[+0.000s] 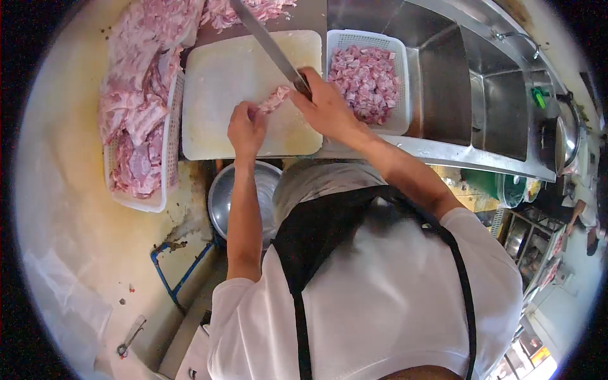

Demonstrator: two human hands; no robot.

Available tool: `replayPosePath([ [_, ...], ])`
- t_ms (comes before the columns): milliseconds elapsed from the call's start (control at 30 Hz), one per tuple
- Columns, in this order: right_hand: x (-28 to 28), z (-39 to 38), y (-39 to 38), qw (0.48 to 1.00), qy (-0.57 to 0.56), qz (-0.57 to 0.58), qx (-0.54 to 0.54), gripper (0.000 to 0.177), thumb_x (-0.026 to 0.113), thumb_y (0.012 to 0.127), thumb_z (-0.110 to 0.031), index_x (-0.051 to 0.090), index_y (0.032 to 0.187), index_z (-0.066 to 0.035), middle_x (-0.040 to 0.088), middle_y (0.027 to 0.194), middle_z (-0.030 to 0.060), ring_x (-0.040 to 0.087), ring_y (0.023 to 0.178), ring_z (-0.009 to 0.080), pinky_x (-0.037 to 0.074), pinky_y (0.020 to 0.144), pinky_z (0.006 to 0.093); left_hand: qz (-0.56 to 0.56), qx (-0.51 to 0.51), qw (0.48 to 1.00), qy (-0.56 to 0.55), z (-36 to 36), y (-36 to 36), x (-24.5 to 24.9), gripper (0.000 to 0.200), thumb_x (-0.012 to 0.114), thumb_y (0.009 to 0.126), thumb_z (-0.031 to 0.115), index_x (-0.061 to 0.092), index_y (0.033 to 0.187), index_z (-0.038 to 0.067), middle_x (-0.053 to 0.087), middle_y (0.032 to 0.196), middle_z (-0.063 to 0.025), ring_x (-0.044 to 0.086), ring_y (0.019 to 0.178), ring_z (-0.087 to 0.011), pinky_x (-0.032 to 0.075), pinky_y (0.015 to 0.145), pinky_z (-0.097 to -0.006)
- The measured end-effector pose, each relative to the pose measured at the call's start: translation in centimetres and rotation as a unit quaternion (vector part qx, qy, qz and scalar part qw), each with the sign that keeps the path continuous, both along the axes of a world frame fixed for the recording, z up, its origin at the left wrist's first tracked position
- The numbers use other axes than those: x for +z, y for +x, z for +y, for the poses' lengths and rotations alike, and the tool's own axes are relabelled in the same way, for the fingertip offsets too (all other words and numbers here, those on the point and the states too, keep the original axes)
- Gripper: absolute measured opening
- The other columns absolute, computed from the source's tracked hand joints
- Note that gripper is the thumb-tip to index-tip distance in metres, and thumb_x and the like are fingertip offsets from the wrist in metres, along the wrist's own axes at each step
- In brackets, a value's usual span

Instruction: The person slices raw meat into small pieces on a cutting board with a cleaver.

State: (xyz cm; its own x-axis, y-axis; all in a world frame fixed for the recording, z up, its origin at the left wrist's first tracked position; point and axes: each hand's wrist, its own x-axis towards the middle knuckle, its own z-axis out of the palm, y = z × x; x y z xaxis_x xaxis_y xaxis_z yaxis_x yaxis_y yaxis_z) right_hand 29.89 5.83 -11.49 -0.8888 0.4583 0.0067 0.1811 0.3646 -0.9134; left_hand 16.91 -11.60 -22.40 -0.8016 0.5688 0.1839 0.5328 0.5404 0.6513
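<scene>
My left hand (246, 128) presses down on a strip of raw pink meat (273, 100) lying on the white cutting board (221, 82). My right hand (326, 104) grips the handle of a long knife (266, 41), whose blade slants up and to the left above the board, close to the strip's right end. A white basket (399, 76) just right of the board holds several small cut meat pieces. Another white basket (166, 152) left of the board is heaped with large raw meat slabs.
More raw meat (253, 9) lies beyond the board's far edge. A steel sink (494, 107) sits to the right. A round metal bowl (221, 196) stands below the counter edge under my left arm. I wear a white shirt and black apron.
</scene>
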Motion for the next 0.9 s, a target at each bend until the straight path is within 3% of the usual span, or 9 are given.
replayPosePath([
  [100, 0.2, -1.9, -1.3, 0.999, 0.005, 0.027, -0.035, 0.036, 0.058, 0.091, -0.019, 0.044, 0.117, 0.002, 0.064, 0.084, 0.0269, 0.062, 0.080, 0.0480, 0.047, 0.070, 0.0556, 0.009, 0.001, 1.000, -0.020, -0.2, 0.0, 0.3, 0.016, 0.068, 0.077, 0.014, 0.059, 0.090, 0.008, 0.061, 0.082, -0.0089, 0.061, 0.079, -0.0300, 0.049, 0.069, -0.0407],
  [200, -11.1, -3.2, -1.1, 0.991, 0.127, 0.023, 0.039, 0.036, 0.058, 0.090, -0.014, 0.045, 0.118, 0.004, 0.063, 0.079, 0.0262, 0.063, 0.075, 0.0457, 0.047, 0.065, 0.0520, 0.018, -0.010, 0.999, 0.028, 0.1, 0.0, 0.4, 0.016, 0.067, 0.077, 0.014, 0.060, 0.090, 0.008, 0.061, 0.083, -0.0092, 0.062, 0.079, -0.0302, 0.048, 0.069, -0.0417],
  [233, -10.6, -3.0, -0.9, 0.989, 0.095, -0.094, 0.062, 0.039, 0.058, 0.089, -0.014, 0.044, 0.121, 0.004, 0.063, 0.079, 0.0288, 0.062, 0.075, 0.0487, 0.047, 0.065, 0.0548, 0.030, -0.010, 0.999, 0.000, 0.1, -0.1, 0.4, 0.015, 0.067, 0.077, 0.014, 0.060, 0.090, 0.008, 0.062, 0.083, -0.0092, 0.062, 0.079, -0.0305, 0.048, 0.069, -0.0416],
  [333, -8.6, -2.0, -0.6, 0.969, 0.205, -0.137, 0.035, 0.038, 0.059, 0.089, -0.015, 0.046, 0.120, 0.004, 0.062, 0.077, 0.0299, 0.062, 0.075, 0.0507, 0.047, 0.066, 0.0558, 0.043, -0.022, 0.999, -0.017, -0.2, -0.4, 0.1, 0.014, 0.066, 0.078, 0.013, 0.060, 0.089, 0.008, 0.062, 0.084, -0.0095, 0.062, 0.079, -0.0316, 0.048, 0.068, -0.0419],
  [533, -1.2, -3.1, -1.9, 0.997, 0.048, -0.014, -0.053, 0.045, 0.059, 0.089, -0.016, 0.045, 0.126, 0.005, 0.062, 0.085, 0.0334, 0.062, 0.081, 0.0511, 0.048, 0.071, 0.0547, -0.042, -0.002, 0.998, 0.051, -1.2, -1.4, 0.2, 0.011, 0.062, 0.082, 0.014, 0.060, 0.090, 0.007, 0.062, 0.087, -0.0122, 0.061, 0.080, -0.0350, 0.049, 0.070, -0.0457],
  [600, -8.6, -5.4, -2.2, 0.996, 0.046, -0.075, 0.008, 0.048, 0.059, 0.089, -0.017, 0.044, 0.127, 0.007, 0.062, 0.088, 0.0339, 0.062, 0.084, 0.0510, 0.048, 0.073, 0.0547, -0.085, 0.016, 0.991, 0.100, -1.2, -1.3, 0.3, 0.012, 0.061, 0.084, 0.015, 0.060, 0.092, 0.006, 0.062, 0.089, -0.0132, 0.061, 0.081, -0.0360, 0.049, 0.071, -0.0468],
  [633, -11.2, -6.1, -2.2, 0.987, 0.044, -0.134, 0.071, 0.051, 0.060, 0.088, -0.017, 0.042, 0.129, 0.008, 0.062, 0.091, 0.0344, 0.062, 0.088, 0.0509, 0.048, 0.075, 0.0547, -0.030, 0.002, 0.998, 0.058, -0.8, -1.0, 0.3, 0.012, 0.061, 0.084, 0.015, 0.060, 0.092, 0.007, 0.061, 0.091, -0.0139, 0.062, 0.083, -0.0367, 0.050, 0.072, -0.0471],
  [833, -9.8, -3.1, 0.2, 0.995, 0.052, -0.079, 0.042, 0.050, 0.062, 0.089, -0.028, 0.048, 0.123, 0.006, 0.063, 0.099, 0.0320, 0.062, 0.091, 0.0501, 0.048, 0.078, 0.0526, 0.045, -0.039, 0.993, -0.098, 1.4, -0.3, 0.5, 0.018, 0.063, 0.077, 0.016, 0.058, 0.093, 0.008, 0.060, 0.093, -0.0146, 0.062, 0.085, -0.0383, 0.051, 0.072, -0.0486],
  [900, -11.9, -0.3, 2.9, 0.989, 0.101, -0.105, 0.009, 0.046, 0.061, 0.089, -0.031, 0.052, 0.119, 0.003, 0.066, 0.095, 0.0262, 0.065, 0.084, 0.0422, 0.050, 0.073, 0.0490, 0.039, -0.055, 0.993, -0.093, 1.2, -1.0, -1.3, 0.023, 0.066, 0.072, 0.016, 0.058, 0.092, 0.007, 0.060, 0.092, -0.0148, 0.062, 0.084, -0.0378, 0.051, 0.071, -0.0479],
])
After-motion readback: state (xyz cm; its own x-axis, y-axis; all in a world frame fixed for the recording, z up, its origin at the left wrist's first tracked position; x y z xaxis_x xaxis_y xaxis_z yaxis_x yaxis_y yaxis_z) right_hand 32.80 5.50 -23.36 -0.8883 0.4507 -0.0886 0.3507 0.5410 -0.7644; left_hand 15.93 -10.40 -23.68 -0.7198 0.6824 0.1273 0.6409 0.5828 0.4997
